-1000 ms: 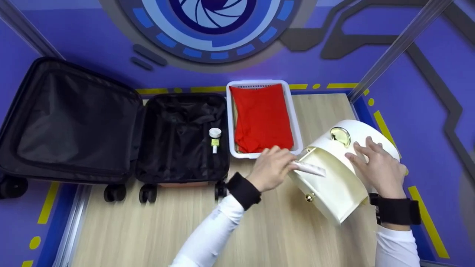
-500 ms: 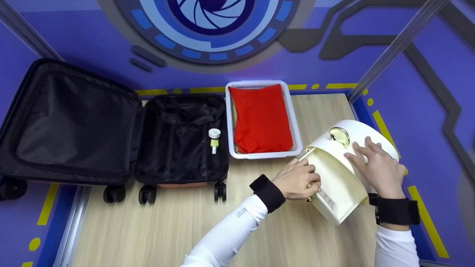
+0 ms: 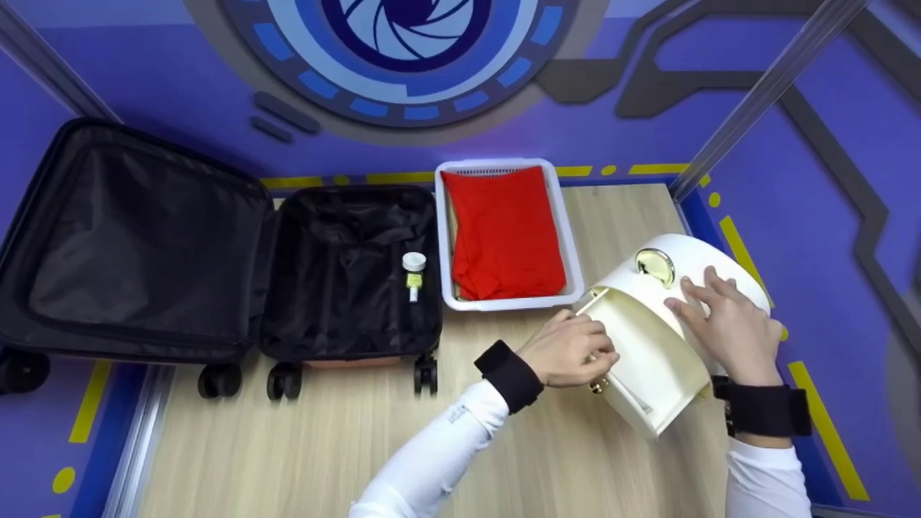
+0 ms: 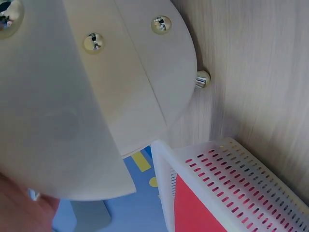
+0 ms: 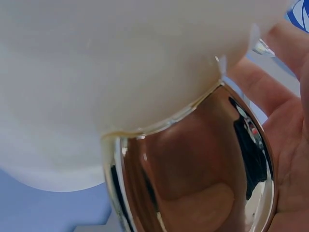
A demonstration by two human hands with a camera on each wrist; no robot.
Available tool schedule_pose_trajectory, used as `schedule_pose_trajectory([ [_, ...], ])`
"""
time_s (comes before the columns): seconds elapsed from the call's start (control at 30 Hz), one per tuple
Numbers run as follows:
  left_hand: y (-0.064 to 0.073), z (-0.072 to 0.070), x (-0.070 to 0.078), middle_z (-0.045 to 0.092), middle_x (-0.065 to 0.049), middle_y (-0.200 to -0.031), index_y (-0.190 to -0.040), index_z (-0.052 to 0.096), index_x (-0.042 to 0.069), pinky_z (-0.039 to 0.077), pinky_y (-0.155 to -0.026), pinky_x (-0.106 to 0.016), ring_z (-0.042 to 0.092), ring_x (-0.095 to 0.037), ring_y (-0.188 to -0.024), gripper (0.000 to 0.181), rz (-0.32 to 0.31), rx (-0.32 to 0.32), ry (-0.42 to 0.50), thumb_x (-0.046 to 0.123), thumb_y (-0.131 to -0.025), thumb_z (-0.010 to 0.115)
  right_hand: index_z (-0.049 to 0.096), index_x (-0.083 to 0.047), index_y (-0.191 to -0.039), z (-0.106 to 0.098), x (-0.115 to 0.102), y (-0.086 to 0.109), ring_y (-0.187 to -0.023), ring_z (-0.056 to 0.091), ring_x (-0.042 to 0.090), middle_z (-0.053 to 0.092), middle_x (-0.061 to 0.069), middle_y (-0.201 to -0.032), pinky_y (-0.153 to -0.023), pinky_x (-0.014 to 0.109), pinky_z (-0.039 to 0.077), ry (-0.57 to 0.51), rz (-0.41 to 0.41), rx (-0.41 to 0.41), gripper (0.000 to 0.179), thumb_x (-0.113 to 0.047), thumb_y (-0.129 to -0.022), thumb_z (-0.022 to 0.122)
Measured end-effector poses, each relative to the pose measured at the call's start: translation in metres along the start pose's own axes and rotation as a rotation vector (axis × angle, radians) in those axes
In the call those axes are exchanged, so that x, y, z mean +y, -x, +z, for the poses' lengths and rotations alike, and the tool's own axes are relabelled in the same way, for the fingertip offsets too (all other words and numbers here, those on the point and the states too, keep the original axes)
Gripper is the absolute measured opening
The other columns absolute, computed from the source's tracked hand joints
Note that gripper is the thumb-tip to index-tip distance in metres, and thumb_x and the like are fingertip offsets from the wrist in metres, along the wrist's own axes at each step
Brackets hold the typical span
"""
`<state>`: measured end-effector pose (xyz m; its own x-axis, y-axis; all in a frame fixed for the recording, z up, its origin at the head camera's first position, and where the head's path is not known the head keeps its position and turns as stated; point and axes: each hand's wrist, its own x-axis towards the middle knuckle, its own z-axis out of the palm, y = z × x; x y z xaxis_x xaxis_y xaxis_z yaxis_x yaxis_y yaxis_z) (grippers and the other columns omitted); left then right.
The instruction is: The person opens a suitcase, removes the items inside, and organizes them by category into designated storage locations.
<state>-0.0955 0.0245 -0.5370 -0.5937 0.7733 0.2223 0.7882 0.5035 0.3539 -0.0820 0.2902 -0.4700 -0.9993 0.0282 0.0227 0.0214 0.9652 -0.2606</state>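
White rounded organizer (image 3: 719, 262) sits on the right of the wood-grain table (image 3: 302, 446), its cream drawer (image 3: 640, 342) pulled out, front angled to the near left. Left hand (image 3: 572, 350) is at the drawer's front edge, fingers curled; tips hidden, can't tell if it grips the wall or anything else. Gold knob (image 3: 596, 387) on the drawer front, just below that hand. Small pale sliver (image 3: 646, 409) in the drawer's near corner, too small to identify. Left wrist view: more gold knobs (image 4: 93, 43) on the cream panels beside the drawer front. Right hand (image 3: 734, 324) rests on the organizer top, fingers spread, gripping nothing. Round gold fitting (image 3: 655, 267) just ahead of its fingertips; right wrist view has a large polished gold piece (image 5: 193, 169) by the palm, contact unclear. Left of organizer: white basket (image 3: 568, 237) with folded red cloth (image 3: 507, 234). Beside the basket, open black-lined suitcase (image 3: 324, 288); small white-and-green item (image 3: 414, 280) lies in its right half.
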Motion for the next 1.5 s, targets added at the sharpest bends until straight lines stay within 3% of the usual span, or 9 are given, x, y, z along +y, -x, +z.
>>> schedule_pose_trajectory([
  [0.23, 0.027, -0.014, -0.015, 0.065, 0.002, -0.114, -0.108, 0.073, 0.019, 0.046, -0.094, -0.028, 0.061, -0.015, -0.112, 0.015, 0.031, 0.287, 0.147, 0.023, -0.095, 0.066, 0.064, -0.013, -0.142, -0.001, 0.0, 0.0, -0.136, 0.045, 0.056, 0.043, 0.025, -0.157, -0.052, 0.043, 0.033, -0.008, 0.003, -0.009, 0.064, -0.06, -0.099, 0.06],
  [0.37, 0.049, -0.014, -0.019, 0.062, -0.001, -0.115, -0.109, 0.072, 0.016, 0.048, -0.088, -0.028, 0.062, -0.016, -0.105, 0.019, 0.004, 0.365, 0.24, 0.015, -0.091, 0.07, 0.064, -0.012, -0.142, -0.003, 0.0, 0.001, -0.136, 0.044, 0.056, 0.043, 0.026, -0.157, -0.051, 0.041, 0.033, -0.009, 0.0, -0.009, 0.065, -0.06, -0.099, 0.06],
  [0.5, 0.069, 0.0, -0.014, 0.062, 0.001, -0.113, -0.114, 0.068, 0.015, 0.047, -0.08, -0.021, 0.063, -0.013, -0.096, 0.022, -0.019, 0.311, 0.306, 0.015, -0.092, 0.069, 0.064, -0.012, -0.141, -0.004, 0.001, 0.002, -0.136, 0.045, 0.057, 0.043, 0.027, -0.156, -0.05, 0.041, 0.032, -0.006, -0.005, 0.001, 0.064, -0.059, -0.099, 0.061],
  [0.63, 0.079, 0.022, -0.003, 0.064, 0.003, -0.114, -0.12, 0.065, 0.015, 0.045, -0.079, -0.017, 0.065, -0.009, -0.093, 0.027, -0.009, 0.224, 0.296, 0.019, -0.094, 0.07, 0.066, -0.011, -0.14, -0.003, 0.001, 0.002, -0.135, 0.046, 0.056, 0.044, 0.027, -0.155, -0.048, 0.041, 0.032, -0.003, -0.009, 0.019, 0.061, -0.057, -0.099, 0.063],
  [0.77, 0.081, 0.041, 0.007, 0.066, 0.005, -0.115, -0.123, 0.064, 0.015, 0.044, -0.08, -0.014, 0.066, -0.006, -0.091, 0.029, -0.035, 0.197, 0.298, 0.026, -0.097, 0.071, 0.066, -0.011, -0.139, -0.001, 0.001, 0.002, -0.134, 0.047, 0.056, 0.045, 0.027, -0.155, -0.047, 0.04, 0.032, -0.008, -0.016, 0.029, 0.06, -0.054, -0.098, 0.065],
  [0.9, 0.077, 0.053, 0.014, 0.068, 0.005, -0.113, -0.123, 0.063, 0.015, 0.044, -0.08, -0.011, 0.067, -0.004, -0.09, 0.027, -0.086, 0.193, 0.397, 0.028, -0.1, 0.069, 0.066, -0.011, -0.14, 0.0, 0.001, 0.001, -0.135, 0.047, 0.056, 0.045, 0.026, -0.155, -0.048, 0.041, 0.033, -0.01, -0.014, 0.028, 0.06, -0.055, -0.098, 0.065],
  [1.1, 0.066, 0.055, 0.023, 0.07, 0.005, -0.111, -0.12, 0.062, 0.015, 0.049, -0.08, -0.011, 0.065, 0.0, -0.093, 0.022, -0.163, 0.187, 0.559, 0.026, -0.103, 0.067, 0.066, -0.011, -0.14, -0.001, 0.002, 0.002, -0.135, 0.046, 0.056, 0.045, 0.027, -0.155, -0.049, 0.042, 0.034, -0.003, -0.014, 0.027, 0.061, -0.056, -0.099, 0.064],
  [1.33, 0.05, 0.048, 0.03, 0.07, 0.005, -0.113, -0.124, 0.061, 0.015, 0.049, -0.081, -0.011, 0.065, 0.001, -0.093, 0.021, -0.139, 0.178, 0.567, 0.021, -0.104, 0.063, 0.064, -0.013, -0.142, -0.001, 0.001, 0.001, -0.137, 0.044, 0.055, 0.043, 0.024, -0.157, -0.055, 0.051, 0.04, 0.005, 0.005, -0.002, 0.064, -0.061, -0.099, 0.059],
  [1.5, 0.037, 0.047, 0.031, 0.067, 0.004, -0.121, -0.133, 0.057, 0.016, 0.045, -0.079, -0.008, 0.067, -0.003, -0.097, 0.032, -0.182, 0.137, 0.587, 0.02, -0.102, 0.062, 0.065, -0.013, -0.141, 0.0, 0.0, 0.001, -0.137, 0.045, 0.055, 0.044, 0.024, -0.157, -0.058, 0.054, 0.042, 0.007, 0.001, -0.001, 0.063, -0.059, -0.098, 0.062],
])
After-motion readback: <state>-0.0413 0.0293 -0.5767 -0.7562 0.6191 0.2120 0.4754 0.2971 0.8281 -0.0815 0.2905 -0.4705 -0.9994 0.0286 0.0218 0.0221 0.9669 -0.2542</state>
